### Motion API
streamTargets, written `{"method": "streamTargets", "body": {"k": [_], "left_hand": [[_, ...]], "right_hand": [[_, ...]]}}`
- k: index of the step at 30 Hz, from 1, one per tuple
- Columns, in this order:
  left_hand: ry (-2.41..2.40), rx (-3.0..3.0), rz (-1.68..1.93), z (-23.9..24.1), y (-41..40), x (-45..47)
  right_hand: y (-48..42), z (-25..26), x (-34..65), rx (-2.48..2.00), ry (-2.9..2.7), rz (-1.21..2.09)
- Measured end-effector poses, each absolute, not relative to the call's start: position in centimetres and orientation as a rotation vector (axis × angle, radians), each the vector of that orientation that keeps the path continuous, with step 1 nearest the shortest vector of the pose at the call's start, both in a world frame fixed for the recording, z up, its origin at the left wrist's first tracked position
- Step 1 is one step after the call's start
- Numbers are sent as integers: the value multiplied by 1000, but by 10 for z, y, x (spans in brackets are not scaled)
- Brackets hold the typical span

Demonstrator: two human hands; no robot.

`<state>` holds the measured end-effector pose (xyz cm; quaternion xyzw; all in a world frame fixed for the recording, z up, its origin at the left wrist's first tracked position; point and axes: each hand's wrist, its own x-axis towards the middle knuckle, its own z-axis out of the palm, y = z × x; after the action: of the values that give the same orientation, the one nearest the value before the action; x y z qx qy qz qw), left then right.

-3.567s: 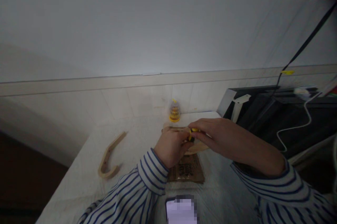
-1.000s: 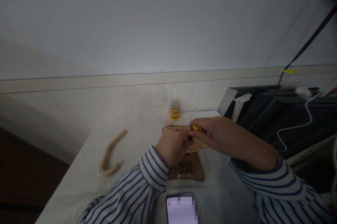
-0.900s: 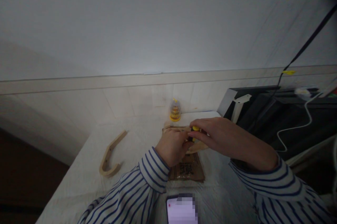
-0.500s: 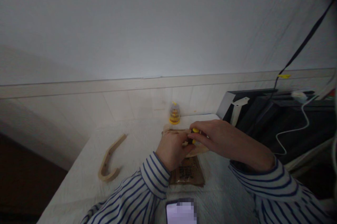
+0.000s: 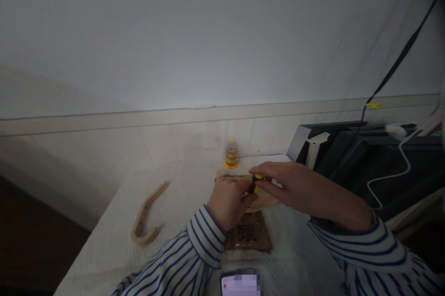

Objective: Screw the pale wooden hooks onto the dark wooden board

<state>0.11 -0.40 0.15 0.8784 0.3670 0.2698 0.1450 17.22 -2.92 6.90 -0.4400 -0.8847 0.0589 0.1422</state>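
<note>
A small yellow-and-black tool (image 5: 256,183) is standing between the two hands, above the middle of the table, and no brand or lettering is showing on its visible part. The right hand (image 5: 295,187) is holding it in a narrow pinch, thumb and fingertips pressing on its yellow top. The left hand (image 5: 227,198) is lying low beside the tool's black part, its thumb and forefinger coming close around it; what its hidden fingers are gripping, I cannot tell. Beneath the hands a pale wooden piece (image 5: 266,202) is showing in part. Under and in front of it a brown packet (image 5: 250,236) is lying flat, carrying large dark characters that are blurring too much to read. Behind the hands a clear container (image 5: 232,154) with a yellow base and tip is standing upright near the wall, bearing dark lettering too small to make out. Off to the left, a hook-shaped wooden piece (image 5: 141,217) is resting on the white cloth (image 5: 187,189). Nearest the wearer, a phone (image 5: 239,286) is lying with its screen lit, part of it appearing as blocks. On the right, dark panels (image 5: 337,157) are leaning beyond the table, a white cable (image 5: 387,176) hanging before them.
</note>
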Motion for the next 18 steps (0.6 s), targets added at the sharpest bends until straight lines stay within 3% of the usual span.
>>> {"method": "streamTargets", "body": {"k": [18], "left_hand": [[1077,2625,658,0,-6,0]], "right_hand": [[-26,67,169,-1375,-2547,114]]}}
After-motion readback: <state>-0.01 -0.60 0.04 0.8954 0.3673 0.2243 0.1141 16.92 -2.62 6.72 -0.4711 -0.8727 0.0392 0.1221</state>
